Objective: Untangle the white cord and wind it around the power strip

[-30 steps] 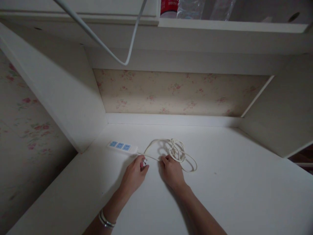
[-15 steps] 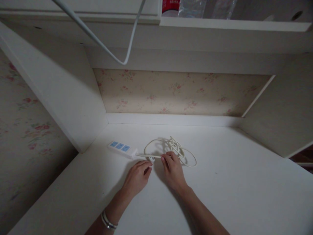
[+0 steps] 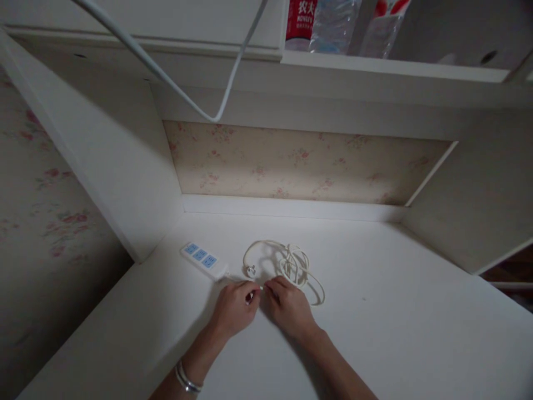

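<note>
Between my two hands runs a short stretch of the cream power cord [image 3: 300, 261]. My left hand [image 3: 236, 304] pinches it close to the power strip [image 3: 204, 260], and my right hand [image 3: 290, 305] pinches it just to the right, fingertips nearly meeting. The strip is white with three blue sockets and lies at an angle to the left. Past my fingers, the plug [image 3: 250, 271] rests on the desk with its prongs showing. The rest of the cord lies in a loose tangle behind and right of my right hand.
White desk surface [image 3: 387, 333] spreads around the hands, with side panels left and right. A pale rod or cable [image 3: 215, 118] hangs down from above. Bottles [image 3: 300, 25] stand on the overhead shelf [image 3: 395, 66]. Floral wallpaper covers the back.
My left hand has closed on the cord. Both hands have drawn it nearer to me, and the strip's cord end has swung my way. The plug now lies uncovered.
</note>
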Motion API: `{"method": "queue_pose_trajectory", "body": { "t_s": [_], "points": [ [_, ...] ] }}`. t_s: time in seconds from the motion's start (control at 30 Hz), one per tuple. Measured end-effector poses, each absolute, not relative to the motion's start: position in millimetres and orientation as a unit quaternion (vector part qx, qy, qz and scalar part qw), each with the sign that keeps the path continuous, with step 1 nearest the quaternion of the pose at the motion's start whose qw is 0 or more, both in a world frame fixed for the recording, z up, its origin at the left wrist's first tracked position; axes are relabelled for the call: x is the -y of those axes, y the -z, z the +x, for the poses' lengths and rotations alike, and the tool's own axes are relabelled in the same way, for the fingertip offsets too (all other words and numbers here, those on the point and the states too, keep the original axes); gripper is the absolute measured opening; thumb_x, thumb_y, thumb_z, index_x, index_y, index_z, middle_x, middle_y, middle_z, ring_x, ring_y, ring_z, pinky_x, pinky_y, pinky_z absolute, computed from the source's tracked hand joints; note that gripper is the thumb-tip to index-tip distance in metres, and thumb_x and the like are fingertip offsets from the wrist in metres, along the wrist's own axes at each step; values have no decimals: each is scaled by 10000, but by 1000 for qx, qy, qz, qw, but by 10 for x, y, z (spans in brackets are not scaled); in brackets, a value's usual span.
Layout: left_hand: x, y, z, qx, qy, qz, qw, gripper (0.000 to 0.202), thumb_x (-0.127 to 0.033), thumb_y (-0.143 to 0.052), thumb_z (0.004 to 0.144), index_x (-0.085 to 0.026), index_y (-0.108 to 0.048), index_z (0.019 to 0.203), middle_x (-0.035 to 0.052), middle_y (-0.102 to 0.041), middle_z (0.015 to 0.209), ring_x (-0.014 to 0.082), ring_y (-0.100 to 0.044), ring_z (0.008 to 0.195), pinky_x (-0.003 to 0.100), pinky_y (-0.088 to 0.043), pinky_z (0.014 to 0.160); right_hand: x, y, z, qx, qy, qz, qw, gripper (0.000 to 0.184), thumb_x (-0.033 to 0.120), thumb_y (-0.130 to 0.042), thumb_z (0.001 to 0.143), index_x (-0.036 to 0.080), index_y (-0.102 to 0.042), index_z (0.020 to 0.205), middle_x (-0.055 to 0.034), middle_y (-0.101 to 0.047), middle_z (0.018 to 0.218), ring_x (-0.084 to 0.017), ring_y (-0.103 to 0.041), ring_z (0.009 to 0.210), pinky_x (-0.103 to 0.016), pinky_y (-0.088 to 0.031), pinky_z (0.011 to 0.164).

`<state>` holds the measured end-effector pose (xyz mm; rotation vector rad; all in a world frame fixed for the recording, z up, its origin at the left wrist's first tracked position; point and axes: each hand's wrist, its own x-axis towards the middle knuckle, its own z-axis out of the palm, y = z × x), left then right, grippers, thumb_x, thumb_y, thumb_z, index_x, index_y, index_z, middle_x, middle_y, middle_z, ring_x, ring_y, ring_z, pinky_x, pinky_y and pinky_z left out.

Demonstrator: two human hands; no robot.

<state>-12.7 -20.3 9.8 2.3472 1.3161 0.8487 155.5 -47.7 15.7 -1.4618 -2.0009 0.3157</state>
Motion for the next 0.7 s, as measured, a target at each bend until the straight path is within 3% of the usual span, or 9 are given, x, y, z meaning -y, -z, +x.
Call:
{"method": "queue_pose_trajectory", "body": {
  "t_s": [0.17,0.23,0.3,0.4,0.5,0.57,0.7],
  "points": [
    [210,-136,-103,-420,-357,821,151,165,-168,-498,848,-205,-651,897,57,-660,914,195,-604,912,316,-473,834,103,-795,1546,720,-198,-537,394,256,309,-438,922,232,-670,999,-34,-693,974,-154,-623,862,-259,-452,794],
    [219,-140,-93,-400,-366,826,154,204,-197,-504,861,-215,-645,1008,64,-646,1025,198,-586,991,336,-455,903,-300,-1000,1611,711,-220,-570,348,266,325,-464,899,223,-655,1054,-52,-668,1094,-168,-605,955,-283,-420,884],
    [234,-139,-85,-392,-366,831,151,238,-208,-502,870,-220,-632,1070,66,-631,1098,199,-570,1041,350,-435,945,-703,-1067,1695,694,-271,-611,268,342,302,-615,784,206,-637,1112,-86,-637,1173,-205,-587,1012,-308,-414,890],
    [260,-139,-80,-396,-350,836,146,265,-209,-507,871,-224,-616,1112,63,-626,1144,206,-558,1067,369,-420,957,-1079,-962,1798,681,-348,-614,197,273,241,-768,586,164,-703,839,-75,-707,814,-206,-626,722,-303,-459,687],
    [281,-143,-74,-403,-310,850,140,259,-209,-518,869,-238,-615,1106,48,-666,1047,216,-582,997,389,-428,900,-1155,-830,1855,669,-418,-588,177,190,289,-770,593,150,-640,594,-4,-572,481,-139,-526,483,-269,-416,541],
    [289,-144,-65,-410,-289,855,128,221,-205,-507,876,-239,-633,1055,41,-682,955,221,-593,944,393,-425,854,-1114,-811,1899,657,-455,-564,208,258,373,-730,660,151,-613,597,12,-535,466,-117,-501,467,-255,-409,527],
    [282,-137,-46,-423,-291,850,120,207,-197,-457,903,-224,-655,957,49,-681,881,213,-599,900,376,-411,821,-928,-920,2060,620,-501,-518,309,362,525,-634,752,171,-574,708,-16,-616,640,-115,-571,596,-245,-456,616]
  ]
}}
